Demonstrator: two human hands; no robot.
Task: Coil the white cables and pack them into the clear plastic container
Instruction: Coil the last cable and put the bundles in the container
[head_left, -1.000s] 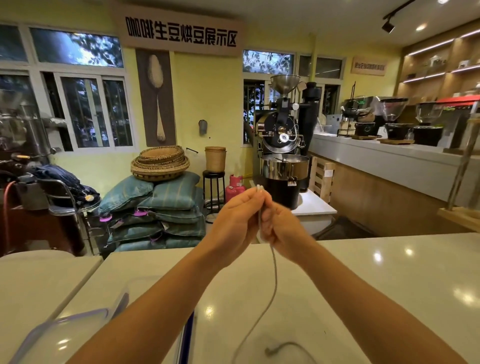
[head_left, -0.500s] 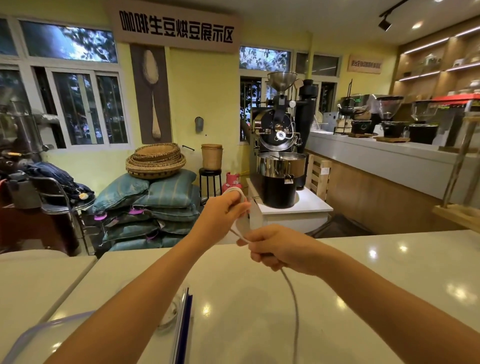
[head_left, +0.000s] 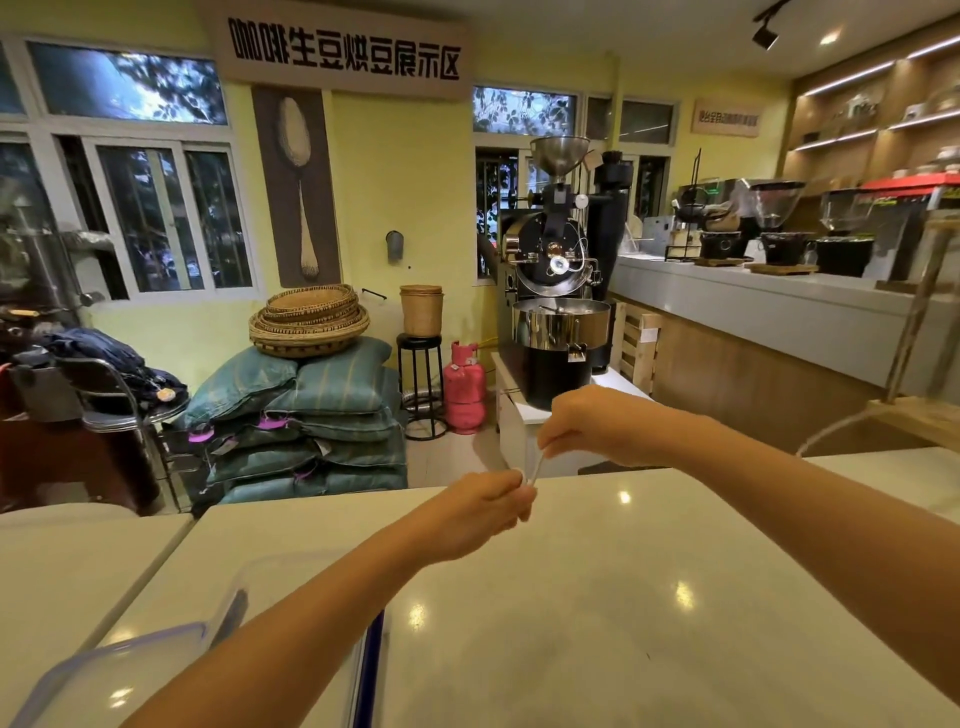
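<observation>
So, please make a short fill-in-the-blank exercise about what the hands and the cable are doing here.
1. Both hands pinch a thin ____ cable.
2. The right hand is ____ than the left hand.
3. The clear container lies under the ____ forearm.
4. The hands work above a pale ____.

Missing words: white; higher; left; counter

I saw two bare forearms reaching in from the bottom edge of the head view, with no sleeve anywhere along their visible length. The left hand (head_left: 475, 512) carried no ring, watch or band that I could make out, and its wrist was plain. The right hand (head_left: 602, 426) was the same: no glove, no jewellery, wrist uncovered. Both arms were slim and smooth, without marks or tattoos. The nails were too blurred for me to judge.
</observation>
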